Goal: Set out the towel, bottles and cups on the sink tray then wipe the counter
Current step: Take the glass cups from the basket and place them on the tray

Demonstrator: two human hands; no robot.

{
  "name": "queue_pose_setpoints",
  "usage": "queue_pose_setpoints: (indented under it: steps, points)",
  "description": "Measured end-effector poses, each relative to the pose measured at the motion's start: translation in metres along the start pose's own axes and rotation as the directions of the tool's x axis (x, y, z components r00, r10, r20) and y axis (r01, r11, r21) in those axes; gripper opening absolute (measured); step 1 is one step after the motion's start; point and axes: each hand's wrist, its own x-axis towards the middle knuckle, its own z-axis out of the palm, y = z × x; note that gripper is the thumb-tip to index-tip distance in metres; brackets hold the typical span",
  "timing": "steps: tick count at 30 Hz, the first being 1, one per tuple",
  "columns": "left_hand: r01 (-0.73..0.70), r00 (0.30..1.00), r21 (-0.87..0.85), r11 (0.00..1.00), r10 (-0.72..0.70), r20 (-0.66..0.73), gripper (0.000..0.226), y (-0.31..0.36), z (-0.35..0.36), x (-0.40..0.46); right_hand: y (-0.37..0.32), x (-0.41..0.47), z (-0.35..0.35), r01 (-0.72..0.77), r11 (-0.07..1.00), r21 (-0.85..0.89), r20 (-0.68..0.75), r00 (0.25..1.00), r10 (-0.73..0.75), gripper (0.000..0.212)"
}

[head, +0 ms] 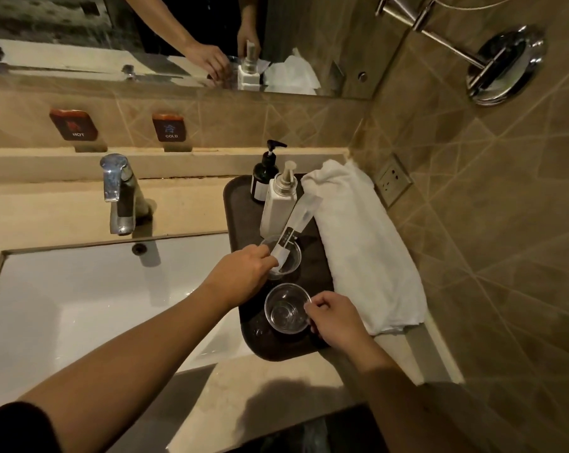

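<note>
Packet (pixel 298 223): pinched by left hand (pixel 244 273), stood in far cup (pixel 281 256), for display.
Near cup (pixel 288 308): rim gripped by right hand (pixel 335 318), steadied on tray (pixel 237 204).

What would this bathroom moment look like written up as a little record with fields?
place: bathroom counter beside a white sink
tray: dark tray right of the basin
bottles: dark pump bottle and white pump bottle, upright at the tray's far end
towel: white towel folded along the tray's right side
cups: two clear cups, far cup, near cup
left hand: left hand holds a wrapped sachet standing in the far cup
right hand: right hand grips the near cup's rim
</note>
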Motion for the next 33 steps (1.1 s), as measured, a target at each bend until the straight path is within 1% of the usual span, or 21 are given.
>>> queue_pose_setpoints:
  steps: [5,10,12,14,16,18,22,25,27,31,33]
  points:
    - [0.022,0.999,0.023,0.999,-0.021,-0.033,0.033,0.006,-0.003,-0.009,0.000,0.001,-0.003,0.019,1.000,-0.002,0.022,1.000,-0.019,0.016]
    - [0.101,0.992,0.056,0.993,-0.096,-0.080,0.028,0.018,-0.008,-0.021,0.004,0.000,-0.010,0.071,0.997,-0.020,0.068,0.995,-0.069,0.012]
    - [0.147,0.987,0.075,0.986,-0.142,-0.076,0.028,0.022,-0.010,-0.029,0.007,-0.003,-0.014,0.094,0.995,-0.030,0.067,0.994,-0.092,0.014]
    - [0.214,0.976,0.101,0.972,-0.208,-0.066,0.028,0.025,-0.013,-0.040,0.010,-0.006,-0.019,0.122,0.990,-0.064,0.036,0.992,-0.120,0.022]
    - [0.284,0.959,0.123,0.951,-0.280,-0.052,0.027,0.030,-0.016,-0.054,0.012,-0.012,-0.026,0.153,0.982,-0.113,0.014,0.988,-0.152,0.030]
    - [0.352,0.936,0.139,0.925,-0.349,-0.047,0.030,0.036,-0.020,-0.072,0.013,-0.021,-0.032,0.191,0.971,-0.145,0.004,0.981,-0.193,0.034]
    - [0.492,0.870,0.146,0.858,-0.490,-0.050,0.033,0.051,-0.029,-0.118,0.015,-0.040,-0.044,0.313,0.929,-0.196,-0.019,0.946,-0.322,0.032]
    - [0.590,0.806,0.135,0.796,-0.589,-0.049,0.034,0.065,-0.039,-0.161,0.012,-0.055,-0.044,0.431,0.869,-0.244,0.011,0.897,-0.442,0.029]
    - [0.659,0.751,0.124,0.742,-0.658,-0.054,0.034,0.077,-0.045,-0.192,0.010,-0.066,-0.037,0.503,0.824,-0.262,0.064,0.861,-0.505,0.029]
    - [0.771,0.636,0.107,0.628,-0.768,-0.072,0.034,0.100,-0.054,-0.253,0.003,-0.090,-0.008,0.610,0.752,-0.251,0.206,0.792,-0.574,0.033]
    - [0.825,0.565,0.078,0.560,-0.822,-0.067,0.035,0.110,-0.059,-0.285,-0.002,-0.103,0.010,0.681,0.681,-0.268,0.258,0.732,-0.631,0.032]
